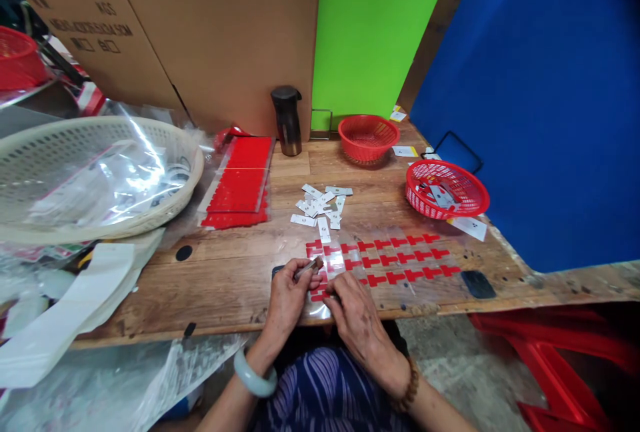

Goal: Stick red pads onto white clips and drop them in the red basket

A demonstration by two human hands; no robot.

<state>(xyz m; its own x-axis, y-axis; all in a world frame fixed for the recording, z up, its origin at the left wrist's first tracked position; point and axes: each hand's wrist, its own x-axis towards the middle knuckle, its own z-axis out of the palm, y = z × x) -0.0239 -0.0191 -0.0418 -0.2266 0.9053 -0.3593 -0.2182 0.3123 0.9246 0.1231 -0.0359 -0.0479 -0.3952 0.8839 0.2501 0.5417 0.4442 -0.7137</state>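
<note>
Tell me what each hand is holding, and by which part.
The left hand pinches a small brown-tipped piece, seemingly by the end away from its brown tip. Whether the right hand holds anything cannot be told.

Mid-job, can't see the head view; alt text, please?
A person's left hand pinches a small brown-tipped object beside the right hand, both at rows of red pieces on a wooden table; beyond are white tags and two red baskets.

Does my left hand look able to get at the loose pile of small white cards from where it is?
Probably yes: the small white cards lie just beyond your left hand, with nothing upright between, though its fingers already grip a small piece.
</note>
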